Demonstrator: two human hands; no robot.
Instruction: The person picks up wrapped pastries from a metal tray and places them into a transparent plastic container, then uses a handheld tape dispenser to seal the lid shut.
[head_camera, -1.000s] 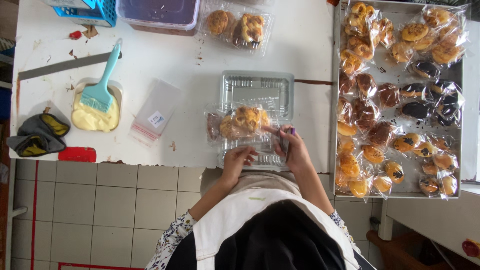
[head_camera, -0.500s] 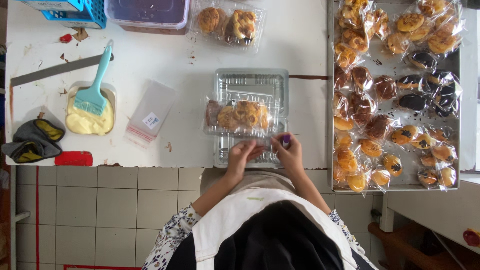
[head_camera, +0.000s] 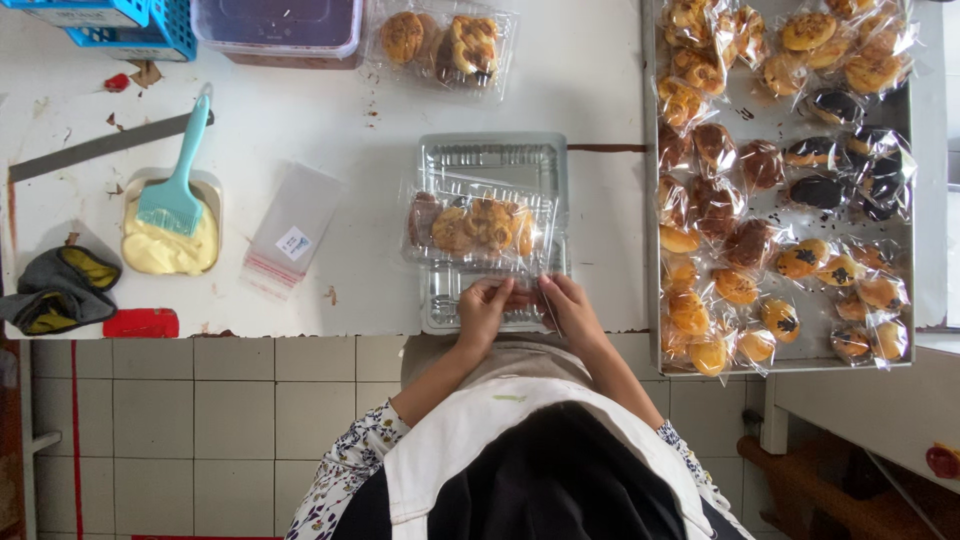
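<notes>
Clamshell box (head_camera: 492, 235) of pastries lies on the white counter (head_camera: 330, 130) at its near edge, squarely before the person; left hand (head_camera: 482, 312) and right hand (head_camera: 570, 308) pinch its front lip with fingers closed, thumbs on top, steadying it, close by the tray (head_camera: 655, 150) of wrapped buns

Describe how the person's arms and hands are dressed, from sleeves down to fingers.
Both hands, the left hand and the right hand, are bare, with no gloves; rings or a watch are not discernible at this size. The forearms are uncovered. Short sleeves in white fabric with a small dark floral print end near the elbows. A white apron covers the chest between them.
</notes>
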